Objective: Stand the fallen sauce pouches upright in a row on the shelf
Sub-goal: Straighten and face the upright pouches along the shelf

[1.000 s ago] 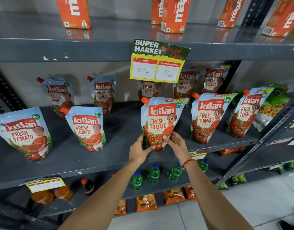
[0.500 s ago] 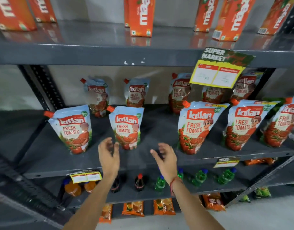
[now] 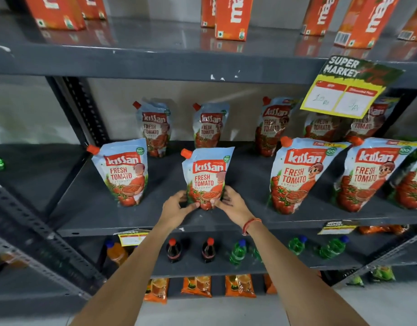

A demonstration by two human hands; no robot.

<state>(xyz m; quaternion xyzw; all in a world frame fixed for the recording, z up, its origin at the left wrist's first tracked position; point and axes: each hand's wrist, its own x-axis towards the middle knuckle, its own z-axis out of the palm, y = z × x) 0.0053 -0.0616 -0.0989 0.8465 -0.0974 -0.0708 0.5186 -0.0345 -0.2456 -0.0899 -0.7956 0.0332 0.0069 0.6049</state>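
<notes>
Several blue-and-red ketchup pouches with orange caps stand on the grey middle shelf (image 3: 89, 208). My left hand (image 3: 178, 207) and my right hand (image 3: 233, 204) grip the bottom corners of one upright front-row pouch (image 3: 206, 177). To its left stands another front pouch (image 3: 124, 171). On the right stand two larger front pouches, the nearer pouch (image 3: 299, 175) and the farther pouch (image 3: 369, 175). Behind them a back row holds a left pouch (image 3: 155, 128), a second pouch (image 3: 209, 124) and a third pouch (image 3: 273, 125). Others sit half hidden behind the price sign.
A yellow and green price sign (image 3: 344, 90) hangs from the upper shelf edge. Orange juice cartons (image 3: 233, 17) stand on the top shelf. Small bottles (image 3: 207, 250) line the shelf below. A slotted upright post (image 3: 82, 109) bounds the shelf's left end.
My hands let go of the pouch further right, moved left open, and now hold the bottom of the second front pouch. The view swung left with them.
</notes>
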